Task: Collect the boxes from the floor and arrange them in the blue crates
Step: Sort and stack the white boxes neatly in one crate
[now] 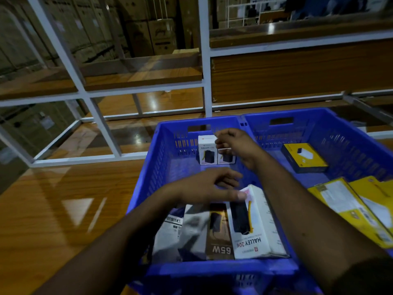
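Two blue crates stand side by side, the left crate (148,177) and the right crate (350,145). Two white Halley boxes (207,154) stand upright against the left crate's far wall. My right hand (236,145) hovers over the second of them with loosely curled fingers and nothing visible between thumb and fingers. At the crate's near end lie a white Halley box (258,231), a brown 65W box (219,231), a blurred grey box (191,233) and a Portronics box (168,233). My left hand (204,188) lies palm down over these, fingers extended, thumb at the white box's top.
The right crate holds a black and yellow box (304,158) and yellow boxes (344,209) at its near side. The crates sit on a glossy wooden shelf (53,199) inside a white metal rack (205,81). Cardboard cartons (148,35) are stacked behind.
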{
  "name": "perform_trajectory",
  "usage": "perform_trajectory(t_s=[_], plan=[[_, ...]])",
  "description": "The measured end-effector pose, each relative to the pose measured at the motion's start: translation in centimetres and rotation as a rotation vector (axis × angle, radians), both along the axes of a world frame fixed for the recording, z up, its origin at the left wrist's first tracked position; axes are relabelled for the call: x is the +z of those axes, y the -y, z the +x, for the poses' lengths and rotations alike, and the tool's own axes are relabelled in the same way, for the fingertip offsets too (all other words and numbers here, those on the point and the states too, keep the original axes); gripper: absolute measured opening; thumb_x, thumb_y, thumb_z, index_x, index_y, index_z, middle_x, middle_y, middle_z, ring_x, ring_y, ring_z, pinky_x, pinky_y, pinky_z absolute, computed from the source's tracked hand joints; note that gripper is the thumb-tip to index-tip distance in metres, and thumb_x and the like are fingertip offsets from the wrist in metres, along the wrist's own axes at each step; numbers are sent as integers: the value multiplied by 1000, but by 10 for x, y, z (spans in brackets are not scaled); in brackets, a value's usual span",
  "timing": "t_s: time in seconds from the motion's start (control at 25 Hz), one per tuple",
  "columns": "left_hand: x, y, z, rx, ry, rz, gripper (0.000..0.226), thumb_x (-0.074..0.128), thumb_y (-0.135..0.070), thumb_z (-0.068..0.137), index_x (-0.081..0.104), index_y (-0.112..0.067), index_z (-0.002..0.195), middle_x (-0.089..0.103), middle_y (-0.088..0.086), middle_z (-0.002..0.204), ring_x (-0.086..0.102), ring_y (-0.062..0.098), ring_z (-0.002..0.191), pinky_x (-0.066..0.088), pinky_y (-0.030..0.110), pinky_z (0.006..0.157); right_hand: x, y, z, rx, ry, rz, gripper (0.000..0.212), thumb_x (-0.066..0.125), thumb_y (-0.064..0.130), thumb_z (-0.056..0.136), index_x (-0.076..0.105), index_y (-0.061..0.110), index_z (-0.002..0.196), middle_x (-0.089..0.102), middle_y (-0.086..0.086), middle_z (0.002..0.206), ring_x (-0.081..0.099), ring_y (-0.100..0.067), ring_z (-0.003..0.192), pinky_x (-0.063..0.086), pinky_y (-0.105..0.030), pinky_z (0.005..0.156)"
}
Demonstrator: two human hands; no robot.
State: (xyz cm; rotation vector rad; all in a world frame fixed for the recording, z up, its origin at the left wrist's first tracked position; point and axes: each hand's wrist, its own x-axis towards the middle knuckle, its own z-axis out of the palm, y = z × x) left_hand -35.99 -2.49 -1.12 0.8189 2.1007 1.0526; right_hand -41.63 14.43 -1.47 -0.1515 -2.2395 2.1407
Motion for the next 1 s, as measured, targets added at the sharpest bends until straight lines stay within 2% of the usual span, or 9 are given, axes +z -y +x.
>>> perform_trajectory(t_s=[0.16,0.32,0.4,0.52,0.6,0.76,0.84,0.88,1.0], plan=[[-3,-23,14,-90,47,24,50,83,-24,79,58,-16,122,69,-2,117,67,13,110,54,34,98,3,-3,7,-56,35,-112,22,56,18,99,61,4,115,63,-12,100,63,-19,85,57,-24,65],[0,-15,4,-60,171,124,48,79,-11,82,56,-12,125,67,5,120,66,18,109,54,34,96,3,-5,9,-70,51,-125,19,56,20,99,62,7,111,63,-11,99,63,-20,88,57,-25,67],[8,-8,-9,26,262,303,39,73,-13,85,59,-9,122,68,11,118,67,21,105,54,35,96,6,-5,11,-33,34,-171,15,54,16,99,62,7,108,64,-8,91,64,-19,84,56,-24,67],[19,7,-34,394,526,592,44,68,-38,88,62,-12,122,70,12,113,68,22,99,55,42,92,13,-2,22,48,18,-258,20,44,8,101,65,8,98,68,1,75,65,-9,64,53,-19,55],[18,19,-49,591,670,637,43,62,-46,90,69,-13,117,71,15,111,69,26,97,60,44,80,14,1,25,164,-27,-285,23,43,8,100,64,15,108,69,0,87,64,-12,72,53,-21,55],[3,29,-53,588,904,593,43,59,-40,80,71,-6,103,69,16,100,71,27,73,61,36,55,12,4,26,472,-68,-303,49,52,-9,83,58,19,123,71,-7,107,68,-21,94,56,-32,74],[-5,28,-54,558,938,588,46,54,-42,86,71,-6,109,70,18,106,72,32,80,63,41,60,9,2,25,543,-49,-280,51,60,-4,78,57,15,126,68,-12,115,66,-27,104,57,-37,81],[-8,28,-57,537,913,582,47,50,-43,91,72,-8,112,69,19,113,71,35,91,63,46,70,7,1,24,538,-37,-268,50,65,0,79,56,13,127,67,-12,118,65,-29,108,57,-38,85],[-15,26,-63,557,793,587,51,42,-51,98,71,-15,121,67,17,125,63,36,113,49,56,95,3,6,17,361,45,-240,46,73,19,81,61,11,124,70,-11,119,65,-30,111,54,-44,95]])
